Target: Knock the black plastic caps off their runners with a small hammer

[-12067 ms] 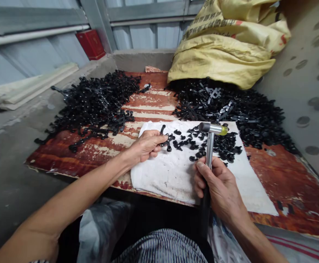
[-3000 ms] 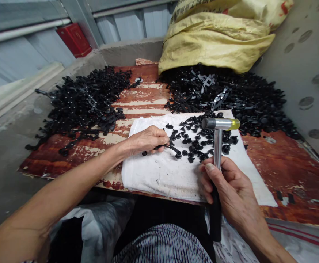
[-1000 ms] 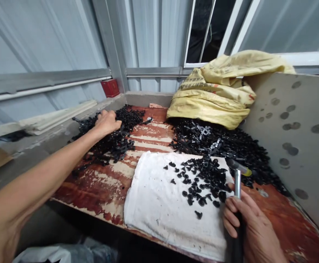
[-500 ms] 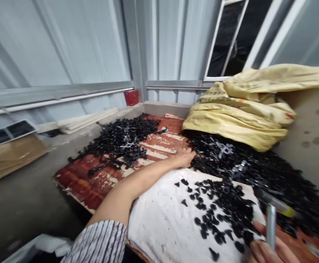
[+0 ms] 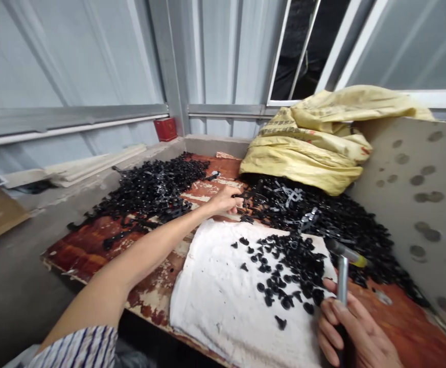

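Left hand (image 5: 225, 200) reaches past the towel (image 5: 215, 312), fingers narrowly curled at the edge of the right heap (image 5: 333, 225) of black plastic parts; cannot tell if it holds any. Right hand (image 5: 355, 329) grips a hammer (image 5: 343, 278) by its handle. Loose parts (image 5: 284, 273) lie on the towel. Left heap (image 5: 149, 189) sits on the red board (image 5: 80, 245); yellow sack (image 5: 307, 151) behind, partition (image 5: 410, 204) at right.
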### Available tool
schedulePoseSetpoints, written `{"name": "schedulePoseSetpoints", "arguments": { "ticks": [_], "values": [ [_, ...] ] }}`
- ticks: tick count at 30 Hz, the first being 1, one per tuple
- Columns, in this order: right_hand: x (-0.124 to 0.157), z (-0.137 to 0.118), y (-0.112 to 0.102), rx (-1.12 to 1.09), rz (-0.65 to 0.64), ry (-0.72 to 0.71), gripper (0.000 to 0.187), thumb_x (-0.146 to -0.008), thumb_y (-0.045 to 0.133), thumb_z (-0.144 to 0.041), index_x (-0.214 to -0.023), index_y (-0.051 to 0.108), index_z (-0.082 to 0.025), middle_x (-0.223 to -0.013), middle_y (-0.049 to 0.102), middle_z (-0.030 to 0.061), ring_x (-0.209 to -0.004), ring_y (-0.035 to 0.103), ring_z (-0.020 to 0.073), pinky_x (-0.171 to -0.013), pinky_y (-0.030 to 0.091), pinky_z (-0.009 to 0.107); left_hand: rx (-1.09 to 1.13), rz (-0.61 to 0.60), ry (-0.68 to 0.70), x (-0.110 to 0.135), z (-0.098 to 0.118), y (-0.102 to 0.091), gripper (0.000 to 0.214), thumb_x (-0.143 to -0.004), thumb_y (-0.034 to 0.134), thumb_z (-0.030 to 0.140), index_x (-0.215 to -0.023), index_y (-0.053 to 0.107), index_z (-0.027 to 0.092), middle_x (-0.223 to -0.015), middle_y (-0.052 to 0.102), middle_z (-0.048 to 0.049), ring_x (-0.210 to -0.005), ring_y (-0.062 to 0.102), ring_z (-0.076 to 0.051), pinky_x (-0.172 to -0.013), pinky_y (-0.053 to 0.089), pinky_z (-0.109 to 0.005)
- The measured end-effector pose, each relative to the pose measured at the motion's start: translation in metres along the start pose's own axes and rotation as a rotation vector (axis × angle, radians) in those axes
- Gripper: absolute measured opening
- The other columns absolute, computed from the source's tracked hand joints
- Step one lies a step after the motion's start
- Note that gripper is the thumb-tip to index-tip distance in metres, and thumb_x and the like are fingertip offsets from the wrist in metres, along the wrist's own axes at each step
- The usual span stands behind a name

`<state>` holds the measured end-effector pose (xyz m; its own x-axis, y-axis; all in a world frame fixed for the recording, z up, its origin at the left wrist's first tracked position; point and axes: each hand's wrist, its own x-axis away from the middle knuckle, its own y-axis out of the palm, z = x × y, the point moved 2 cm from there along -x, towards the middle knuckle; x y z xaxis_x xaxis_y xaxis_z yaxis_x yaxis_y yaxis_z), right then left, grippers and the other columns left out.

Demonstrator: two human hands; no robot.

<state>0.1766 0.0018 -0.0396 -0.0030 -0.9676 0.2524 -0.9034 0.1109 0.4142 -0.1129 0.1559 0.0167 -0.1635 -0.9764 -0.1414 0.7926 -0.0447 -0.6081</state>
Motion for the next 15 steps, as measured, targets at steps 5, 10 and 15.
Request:
{"name": "schedulePoseSetpoints", "arguments": {
  "ticks": [5,10,15],
  "values": [
    [0.000,-0.004,0.001,-0.004,-0.030,-0.086,0.040,-0.070,0.081,-0.049,-0.094,0.065,-0.021,-0.073,0.065,0.0003,-0.041,0.039,0.0040,-0.029,0.036,0.014,-0.203,0.054,0.456,0.034,0.041,0.030,0.018,-0.087,0.048,0.016,-0.084,0.065,0.017,-0.078,0.066,-0.0035,-0.075,0.063,-0.014,-0.071,0.051,-0.026],
    [0.001,-0.006,0.001,-0.020,-0.093,-0.067,0.046,-0.068,0.079,-0.057,-0.093,0.064,-0.022,-0.073,0.069,0.0012,-0.037,0.041,0.0049,-0.027,0.035,0.015,-0.457,-0.040,0.962,0.077,0.075,0.073,0.033,-0.087,0.038,0.005,-0.102,0.065,0.016,-0.093,0.068,-0.0085,-0.083,0.064,-0.014,-0.073,0.053,-0.024],
    [0.005,-0.009,-0.001,-0.048,-0.038,-0.065,0.048,-0.054,0.091,-0.039,-0.080,0.055,-0.022,-0.067,0.063,-0.0049,-0.036,0.037,0.0023,-0.026,0.032,0.012,-0.222,-0.036,0.785,0.088,0.082,0.102,0.038,-0.085,0.041,0.005,-0.116,0.058,0.018,-0.105,0.064,-0.0096,-0.089,0.063,-0.015,-0.075,0.054,-0.026]
  ]
}}
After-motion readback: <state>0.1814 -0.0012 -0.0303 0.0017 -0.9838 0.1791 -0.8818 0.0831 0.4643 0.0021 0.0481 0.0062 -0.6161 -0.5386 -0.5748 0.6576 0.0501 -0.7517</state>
